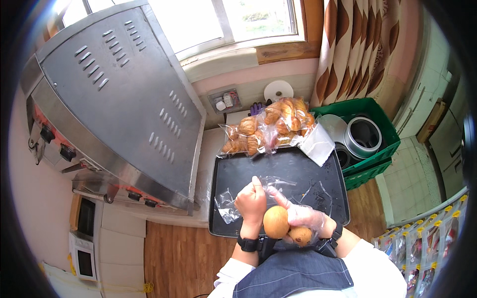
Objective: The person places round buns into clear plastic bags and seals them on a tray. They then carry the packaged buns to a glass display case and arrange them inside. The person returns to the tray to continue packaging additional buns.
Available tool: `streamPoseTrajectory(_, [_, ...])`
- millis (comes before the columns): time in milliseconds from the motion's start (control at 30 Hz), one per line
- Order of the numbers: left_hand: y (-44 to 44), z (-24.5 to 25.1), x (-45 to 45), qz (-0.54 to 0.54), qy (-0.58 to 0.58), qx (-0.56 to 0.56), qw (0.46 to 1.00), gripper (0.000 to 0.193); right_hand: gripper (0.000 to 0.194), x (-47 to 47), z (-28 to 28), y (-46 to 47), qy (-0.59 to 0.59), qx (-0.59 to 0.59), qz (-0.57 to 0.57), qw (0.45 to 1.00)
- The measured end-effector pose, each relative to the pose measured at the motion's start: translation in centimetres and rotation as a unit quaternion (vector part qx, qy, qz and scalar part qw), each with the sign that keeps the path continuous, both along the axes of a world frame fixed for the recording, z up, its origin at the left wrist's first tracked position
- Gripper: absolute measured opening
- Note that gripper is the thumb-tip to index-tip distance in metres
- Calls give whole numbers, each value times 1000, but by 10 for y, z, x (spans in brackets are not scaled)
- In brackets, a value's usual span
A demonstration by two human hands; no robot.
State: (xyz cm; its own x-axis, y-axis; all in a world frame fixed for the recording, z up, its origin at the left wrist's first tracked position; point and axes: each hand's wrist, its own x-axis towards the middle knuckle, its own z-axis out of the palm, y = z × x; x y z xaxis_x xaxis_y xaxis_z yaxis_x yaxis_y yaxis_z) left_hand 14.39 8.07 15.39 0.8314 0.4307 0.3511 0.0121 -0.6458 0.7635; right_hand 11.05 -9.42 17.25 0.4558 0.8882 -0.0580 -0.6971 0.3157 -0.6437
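Observation:
My right hand (303, 218), in a clear plastic glove, holds two round golden-brown buns: a larger bun (276, 222) by the fingers and a smaller bun (300, 235) beneath the palm. My bare left hand (251, 198) is closed, thumb up, beside a clear plastic bag (277, 181) that lies between the two hands; its fingers seem to pinch the film, though they are partly hidden. Both hands are above the near part of a black baking tray (238, 171). Crumpled clear film (226, 208) lies on the tray's left side.
Clear bags of croissants and pastries (257, 136) stand behind the tray, with a stack of flat clear bags (317, 144) at its back right corner. Green crates (393, 143) with round metal pans (363, 137) adjoin on the right. A large steel oven (126, 97) is at the left.

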Motion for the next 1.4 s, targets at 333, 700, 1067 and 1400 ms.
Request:
streamPoseTrajectory(333, [6,-25,-12,-152,140,-197,958,40,73,16,-37,-19,-80,-133,-252,955])
streamPoseTrajectory(700, [3,-60,-5,-227,41,-257,939,37,54,21,-63,-12,-20,-186,-302,935])
streamPoseTrajectory(1067, [19,-70,-6,-391,118,-62,911,46,30,33,-99,-8,45,-179,-326,927])
streamPoseTrajectory(1400, [13,-61,-12,-292,139,299,898,40,31,36,-102,4,131,-94,-319,934])
